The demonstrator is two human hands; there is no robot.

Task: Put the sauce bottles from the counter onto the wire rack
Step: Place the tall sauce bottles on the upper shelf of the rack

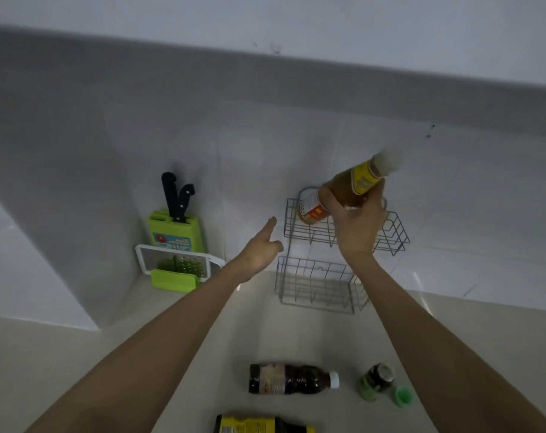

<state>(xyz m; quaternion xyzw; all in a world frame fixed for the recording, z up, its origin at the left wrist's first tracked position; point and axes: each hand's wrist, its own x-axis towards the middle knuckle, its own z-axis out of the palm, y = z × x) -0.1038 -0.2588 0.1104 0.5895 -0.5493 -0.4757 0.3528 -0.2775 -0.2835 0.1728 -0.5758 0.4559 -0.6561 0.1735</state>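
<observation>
Orange sauce bottle [343, 190] in rt grip [354, 220], tilted.

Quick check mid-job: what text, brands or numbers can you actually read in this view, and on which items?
"50": partial number at the label edge of the orange bottle held in the right hand; the rest is blurred.
Yellow neck band of that bottle: print blurred.
Knife block sticker: too small to read.
Dark bottle lying on the counter: label blurred.
Yellow-label bottle at the bottom edge: unreadable.
Green jar: nothing legible.
</observation>
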